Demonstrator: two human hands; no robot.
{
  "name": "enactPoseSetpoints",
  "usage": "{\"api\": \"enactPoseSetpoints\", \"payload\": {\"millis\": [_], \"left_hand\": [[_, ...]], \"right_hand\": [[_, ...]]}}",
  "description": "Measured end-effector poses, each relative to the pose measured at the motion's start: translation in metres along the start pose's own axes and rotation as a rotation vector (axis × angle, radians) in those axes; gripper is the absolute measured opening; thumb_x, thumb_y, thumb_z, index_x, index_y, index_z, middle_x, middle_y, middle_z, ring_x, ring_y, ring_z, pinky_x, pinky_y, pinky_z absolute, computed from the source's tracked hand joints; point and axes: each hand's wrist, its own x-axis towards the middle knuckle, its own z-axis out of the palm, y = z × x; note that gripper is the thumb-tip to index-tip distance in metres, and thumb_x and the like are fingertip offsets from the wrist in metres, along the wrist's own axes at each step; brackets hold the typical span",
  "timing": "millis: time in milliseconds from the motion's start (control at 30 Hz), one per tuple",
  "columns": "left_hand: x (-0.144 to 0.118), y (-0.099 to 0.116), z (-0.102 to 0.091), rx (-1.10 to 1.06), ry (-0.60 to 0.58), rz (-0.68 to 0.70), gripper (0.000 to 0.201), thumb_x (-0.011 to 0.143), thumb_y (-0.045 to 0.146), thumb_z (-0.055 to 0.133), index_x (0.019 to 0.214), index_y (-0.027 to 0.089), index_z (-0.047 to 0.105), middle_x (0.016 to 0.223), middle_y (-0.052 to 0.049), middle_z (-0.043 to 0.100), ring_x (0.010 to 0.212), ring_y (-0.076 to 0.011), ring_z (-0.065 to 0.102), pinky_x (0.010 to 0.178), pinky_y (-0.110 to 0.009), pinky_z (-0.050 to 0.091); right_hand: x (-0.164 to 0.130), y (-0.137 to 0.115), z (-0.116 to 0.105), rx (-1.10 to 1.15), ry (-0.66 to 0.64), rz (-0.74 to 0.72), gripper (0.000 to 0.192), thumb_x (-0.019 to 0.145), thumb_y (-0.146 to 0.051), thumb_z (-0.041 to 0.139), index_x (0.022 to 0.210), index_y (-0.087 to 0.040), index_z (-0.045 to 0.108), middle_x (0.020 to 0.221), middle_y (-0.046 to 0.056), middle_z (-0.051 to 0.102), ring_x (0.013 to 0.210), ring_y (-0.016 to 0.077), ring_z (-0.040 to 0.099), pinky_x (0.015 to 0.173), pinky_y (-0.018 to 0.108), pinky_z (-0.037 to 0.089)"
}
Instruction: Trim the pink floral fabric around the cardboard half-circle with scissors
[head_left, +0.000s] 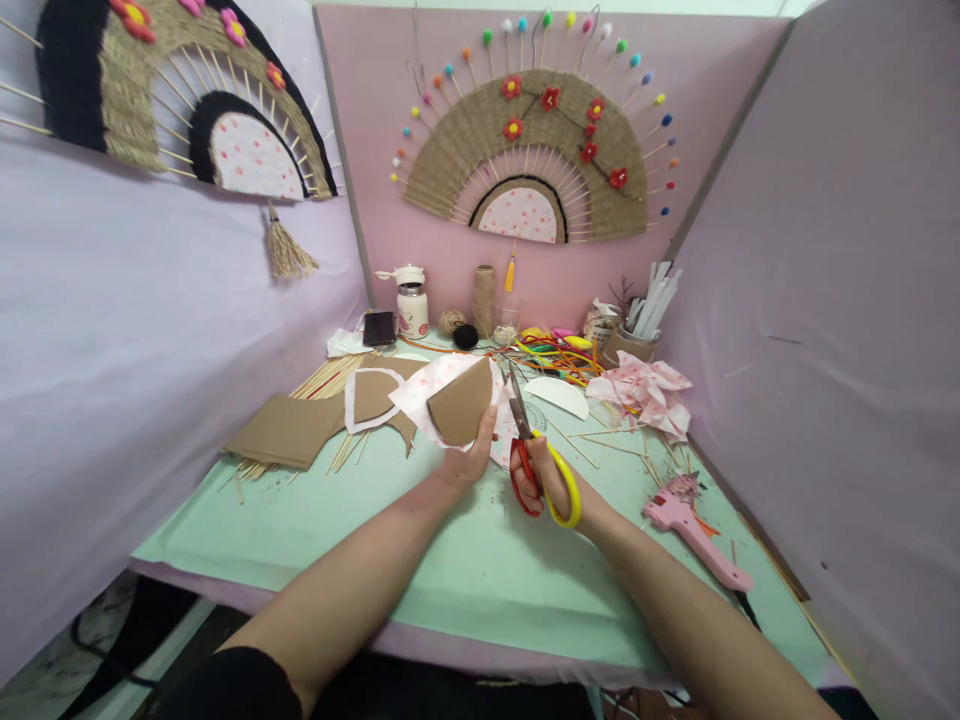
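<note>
Left hand [466,455] raised, pinching cardboard piece [459,405], right hand [551,480] gripping scissors [534,455] — blades up

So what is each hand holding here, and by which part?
The left hand grips the cardboard piece with patterned fabric by its lower edge; the right hand holds the scissors by their handle loops.

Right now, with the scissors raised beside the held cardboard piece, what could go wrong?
1. The left hand pinches the brown semicircular cardboard piece on pink patterned fabric close to the blades of the red-and-yellow-handled scissors held by the right hand; the thumb could get nicked.
2. The loose fabric might shift, giving an uneven edge.
3. The right forearm could knock the pink glue gun.
</note>
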Motion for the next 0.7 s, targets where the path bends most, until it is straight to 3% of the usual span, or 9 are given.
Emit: {"api": "enactPoseSetpoints", "payload": {"millis": [700], "left_hand": [[-0.002, 0.010, -0.002, -0.012, -0.041, 0.030, 0.047, 0.080, 0.062, 0.041, 0.053, 0.024, 0.045, 0.073, -0.008, 0.062, 0.066, -0.0181, 0.060, 0.072, -0.031, 0.050]], "right_hand": [[-0.001, -0.003, 0.002, -0.029, -0.007, 0.021, 0.063, 0.075, -0.082, 0.028, 0.076, -0.021, 0.045, 0.047, -0.007, 0.038, 0.034, 0.0091, 0.033, 0.037, 0.025, 0.035]]}}
